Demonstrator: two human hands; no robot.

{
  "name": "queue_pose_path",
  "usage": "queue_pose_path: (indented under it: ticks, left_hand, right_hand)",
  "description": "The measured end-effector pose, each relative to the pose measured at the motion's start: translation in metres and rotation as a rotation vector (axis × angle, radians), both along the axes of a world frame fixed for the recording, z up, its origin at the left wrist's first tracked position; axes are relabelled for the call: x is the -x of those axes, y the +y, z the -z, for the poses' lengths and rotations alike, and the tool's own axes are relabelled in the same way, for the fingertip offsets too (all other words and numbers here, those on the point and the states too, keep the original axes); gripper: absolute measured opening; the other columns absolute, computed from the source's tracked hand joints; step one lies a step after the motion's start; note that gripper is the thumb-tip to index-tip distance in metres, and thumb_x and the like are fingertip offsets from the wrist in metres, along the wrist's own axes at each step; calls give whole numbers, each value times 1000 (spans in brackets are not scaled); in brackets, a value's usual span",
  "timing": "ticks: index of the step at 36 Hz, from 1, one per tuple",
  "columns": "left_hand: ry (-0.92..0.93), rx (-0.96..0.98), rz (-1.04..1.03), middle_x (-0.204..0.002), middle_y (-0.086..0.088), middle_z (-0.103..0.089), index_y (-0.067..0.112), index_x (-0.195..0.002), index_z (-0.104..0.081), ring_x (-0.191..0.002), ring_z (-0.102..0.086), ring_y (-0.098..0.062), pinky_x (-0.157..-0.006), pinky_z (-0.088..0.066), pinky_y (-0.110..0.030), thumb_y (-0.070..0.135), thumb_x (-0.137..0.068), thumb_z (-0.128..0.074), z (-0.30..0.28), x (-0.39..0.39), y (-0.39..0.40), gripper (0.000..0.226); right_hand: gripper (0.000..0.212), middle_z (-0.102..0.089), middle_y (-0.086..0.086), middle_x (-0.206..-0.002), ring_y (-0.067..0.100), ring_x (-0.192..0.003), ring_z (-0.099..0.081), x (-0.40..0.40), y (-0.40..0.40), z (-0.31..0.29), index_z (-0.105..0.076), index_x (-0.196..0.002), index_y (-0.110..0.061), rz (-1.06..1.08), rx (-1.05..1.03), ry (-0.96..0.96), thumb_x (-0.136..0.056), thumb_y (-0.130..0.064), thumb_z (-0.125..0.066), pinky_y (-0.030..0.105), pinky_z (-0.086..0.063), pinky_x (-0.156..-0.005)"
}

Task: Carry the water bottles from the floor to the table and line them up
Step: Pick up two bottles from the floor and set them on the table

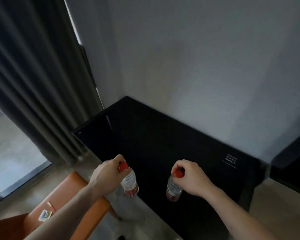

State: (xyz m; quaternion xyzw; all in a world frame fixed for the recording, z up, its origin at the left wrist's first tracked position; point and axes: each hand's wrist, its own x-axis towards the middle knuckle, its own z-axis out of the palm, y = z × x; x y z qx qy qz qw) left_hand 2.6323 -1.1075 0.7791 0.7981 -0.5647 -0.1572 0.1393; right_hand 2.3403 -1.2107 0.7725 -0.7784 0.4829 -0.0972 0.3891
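Bottles, two, red-capped: your left hand (105,172) grip holds left bottle (129,182), right hand (189,177) grip holds right bottle (173,188), each hanging upright below, black counter (163,135) beneath.

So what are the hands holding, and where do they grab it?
Each hand holds a water bottle by its red cap: the left hand the left bottle, the right hand the right bottle.

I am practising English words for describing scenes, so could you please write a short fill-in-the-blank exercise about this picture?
1. Each hand grips one water bottle by its ___ cap.
2. The left hand holds the left bottle above the table's near ___ corner.
3. The right hand holds the right bottle over the ___ table.
4. The chair under the left arm is ___.

Missing words: red; left; black; orange
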Motion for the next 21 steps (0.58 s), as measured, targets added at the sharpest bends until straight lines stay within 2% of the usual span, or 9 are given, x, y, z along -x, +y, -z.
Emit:
queue_pose_path:
  ticks: [3, 10, 15, 21]
  left_hand:
    - [21, -26, 87, -72, 14, -62, 43, -90, -48, -61, -59, -2, -51, -37, -21, 65, -84, -53, 13, -33, -30, 23]
    - [0, -139, 252, -75, 11, -62, 39, -98, -50, -65, -61, -5, -54, -43, -24, 56, -92, -54, 28, -94, -98, 18]
    - [-21, -204, 356, -80, 9, -62, 36, -104, -50, -69, -61, -7, -58, -46, -25, 50, -96, -54, 36, -116, -136, 16]
    - [-84, -186, 410, -86, 10, -61, 38, -100, -45, -72, -60, -8, -62, -47, -27, 45, -99, -50, 52, -127, -171, 9]
  right_hand:
    - [16, -62, -18, -95, 2, -84, -64, -27, -10, 7, -65, -83, -40, 62, 3, 27, -79, -28, -75, 23, -56, -70]
    - [19, -62, -17, -98, 2, -87, -64, -74, -26, 22, -64, -87, -41, 212, -18, 79, -84, -26, -76, 20, -52, -68]
    - [20, -61, -15, -99, 3, -90, -63, -91, -38, 30, -63, -90, -40, 283, -12, 80, -86, -24, -75, 20, -53, -70]
    - [21, -58, -18, -101, 2, -91, -62, -102, -65, 42, -62, -92, -42, 294, 0, 75, -87, -25, -73, 20, -53, -74]
